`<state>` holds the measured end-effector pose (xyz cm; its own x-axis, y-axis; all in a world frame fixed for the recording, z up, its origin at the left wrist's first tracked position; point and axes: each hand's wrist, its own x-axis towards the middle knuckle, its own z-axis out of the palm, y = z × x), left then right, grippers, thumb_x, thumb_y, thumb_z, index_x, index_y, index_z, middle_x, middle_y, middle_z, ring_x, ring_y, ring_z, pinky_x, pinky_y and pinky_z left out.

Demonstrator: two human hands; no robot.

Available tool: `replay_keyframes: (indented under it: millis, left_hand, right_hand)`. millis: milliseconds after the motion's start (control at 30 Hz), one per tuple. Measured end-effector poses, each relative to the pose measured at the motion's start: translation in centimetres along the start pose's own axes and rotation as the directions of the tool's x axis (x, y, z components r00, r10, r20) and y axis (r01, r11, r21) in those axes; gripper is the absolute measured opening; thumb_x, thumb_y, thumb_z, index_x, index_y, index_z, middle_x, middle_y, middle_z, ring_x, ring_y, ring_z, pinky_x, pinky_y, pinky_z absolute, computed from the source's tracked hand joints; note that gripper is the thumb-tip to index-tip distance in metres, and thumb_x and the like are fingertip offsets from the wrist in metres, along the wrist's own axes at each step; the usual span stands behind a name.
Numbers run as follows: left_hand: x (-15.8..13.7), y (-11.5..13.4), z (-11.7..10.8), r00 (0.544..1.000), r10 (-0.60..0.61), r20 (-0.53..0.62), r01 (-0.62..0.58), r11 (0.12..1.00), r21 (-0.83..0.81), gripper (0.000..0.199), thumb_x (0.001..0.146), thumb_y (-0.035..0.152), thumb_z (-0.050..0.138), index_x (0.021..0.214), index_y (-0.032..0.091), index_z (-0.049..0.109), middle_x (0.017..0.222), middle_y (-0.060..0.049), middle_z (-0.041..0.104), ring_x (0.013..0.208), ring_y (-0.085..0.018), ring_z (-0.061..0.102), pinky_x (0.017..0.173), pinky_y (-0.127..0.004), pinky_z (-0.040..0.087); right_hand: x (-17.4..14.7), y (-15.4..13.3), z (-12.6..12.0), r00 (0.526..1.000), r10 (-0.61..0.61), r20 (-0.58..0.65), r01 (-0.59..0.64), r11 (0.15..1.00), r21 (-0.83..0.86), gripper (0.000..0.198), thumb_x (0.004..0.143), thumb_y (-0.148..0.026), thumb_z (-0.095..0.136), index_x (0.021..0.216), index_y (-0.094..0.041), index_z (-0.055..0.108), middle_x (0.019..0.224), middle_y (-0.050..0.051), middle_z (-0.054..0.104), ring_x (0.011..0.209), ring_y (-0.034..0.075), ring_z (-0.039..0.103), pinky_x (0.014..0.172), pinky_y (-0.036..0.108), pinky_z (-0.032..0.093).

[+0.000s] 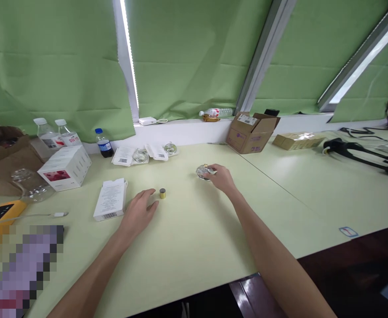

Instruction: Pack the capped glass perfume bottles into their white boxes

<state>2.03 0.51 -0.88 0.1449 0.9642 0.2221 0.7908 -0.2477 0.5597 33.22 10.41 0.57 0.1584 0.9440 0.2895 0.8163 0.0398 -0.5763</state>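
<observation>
My right hand [220,176] pinches a shiny, clear-silver round coil [203,172] with a small gold-coloured bit on top, over the middle of the table. Thumb and forefinger of my left hand [140,212] are apart, just left of a small gold cylinder with a dark top [162,193], which stands upright on the table; I see a narrow gap between them. A white printed box [110,201] lies beside my left hand, its flap open. Farther back, two similar round coils [140,155] rest with white packets [122,157] bearing barcodes.
White boxes [66,168], a clear jar [31,187], bottles and a yellow device [5,212] crowd the left. An open cardboard box [249,134], a yellowish package [298,141] and a black frame [359,157] stand back right. The table's front edge runs below my hands.
</observation>
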Motion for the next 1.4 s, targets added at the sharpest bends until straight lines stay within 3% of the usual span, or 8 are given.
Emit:
replay_keyframes:
  millis: [133, 267, 467, 867, 1033, 1167, 1400]
  left_hand:
    - [0.7, 0.2, 0.6, 1.000, -0.006, -0.009, 0.005, 0.997, -0.071, 0.042, 0.088, 0.040, 0.045, 0.128, 0.028, 0.045, 0.130, -0.003, 0.056, 0.122, -0.023, 0.049, 0.099, -0.038, 0.040]
    - [1.3, 0.6, 0.8, 0.999, 0.053, -0.007, -0.053, 0.989, -0.137, 0.042, 0.088, 0.037, 0.046, 0.129, 0.029, 0.044, 0.130, -0.001, 0.056, 0.122, -0.020, 0.050, 0.101, -0.035, 0.039]
    - [1.5, 1.1, 0.9, 0.997, 0.074, 0.019, -0.069, 0.979, -0.192, 0.038, 0.087, 0.034, 0.047, 0.125, 0.027, 0.048, 0.121, -0.002, 0.062, 0.113, -0.019, 0.056, 0.096, -0.034, 0.044]
    - [2.0, 0.6, 1.2, 0.998, 0.057, -0.024, -0.061, 0.977, -0.206, 0.028, 0.086, 0.032, 0.048, 0.110, 0.023, 0.059, 0.109, -0.004, 0.066, 0.099, -0.020, 0.061, 0.087, -0.033, 0.047]
    - [2.1, -0.9, 0.4, 0.995, 0.072, -0.071, -0.077, 0.995, -0.071, 0.037, 0.090, 0.032, 0.041, 0.122, 0.023, 0.055, 0.106, -0.006, 0.061, 0.095, -0.019, 0.060, 0.085, -0.033, 0.045]
    - [2.0, -1.5, 0.0, 0.994, 0.097, -0.045, -0.098, 0.995, -0.007, 0.038, 0.090, 0.031, 0.041, 0.126, 0.024, 0.051, 0.103, -0.006, 0.060, 0.102, -0.021, 0.056, 0.086, -0.034, 0.044]
    - [2.0, -1.1, -0.6, 0.991, 0.130, -0.007, -0.130, 0.991, -0.009, 0.019, 0.087, 0.032, 0.045, 0.098, 0.023, 0.059, 0.097, -0.004, 0.063, 0.097, -0.022, 0.057, 0.083, -0.035, 0.045]
  right_hand:
    - [-1.3, -2.4, 1.1, 0.983, -0.137, 0.121, 0.125, 0.987, 0.100, 0.032, 0.071, -0.035, 0.066, 0.099, -0.020, 0.067, 0.089, 0.003, 0.070, 0.075, 0.016, 0.061, 0.065, 0.024, 0.043]
    - [-2.5, -4.3, 1.6, 0.927, -0.269, 0.261, 0.216, 0.953, 0.214, 0.033, 0.073, -0.035, 0.064, 0.103, -0.020, 0.066, 0.088, 0.003, 0.069, 0.067, 0.014, 0.058, 0.061, 0.024, 0.043]
    - [-3.3, -5.5, 1.4, 0.857, -0.396, 0.330, 0.292, 0.901, 0.321, 0.027, 0.075, -0.031, 0.063, 0.100, -0.020, 0.066, 0.097, 0.002, 0.068, 0.068, 0.013, 0.056, 0.067, 0.026, 0.046]
    - [-4.6, -7.0, 2.0, 0.812, -0.435, 0.389, 0.290, 0.879, 0.378, 0.033, 0.079, -0.038, 0.060, 0.109, -0.024, 0.063, 0.103, 0.002, 0.066, 0.066, 0.012, 0.055, 0.066, 0.027, 0.048]
    - [-4.8, -7.1, 1.7, 0.853, -0.372, 0.367, 0.245, 0.905, 0.347, 0.056, 0.080, -0.051, 0.058, 0.129, -0.025, 0.050, 0.117, 0.008, 0.062, 0.075, 0.015, 0.060, 0.070, 0.030, 0.050]
    - [-4.8, -7.1, 1.3, 0.862, -0.361, 0.356, 0.231, 0.905, 0.358, 0.054, 0.084, -0.054, 0.052, 0.131, -0.026, 0.049, 0.121, 0.008, 0.060, 0.081, 0.016, 0.062, 0.073, 0.030, 0.051]
    - [-4.6, -6.9, 0.5, 0.865, -0.352, 0.358, 0.226, 0.909, 0.349, 0.050, 0.085, -0.055, 0.049, 0.126, -0.026, 0.054, 0.119, 0.009, 0.062, 0.090, 0.019, 0.062, 0.078, 0.033, 0.050]
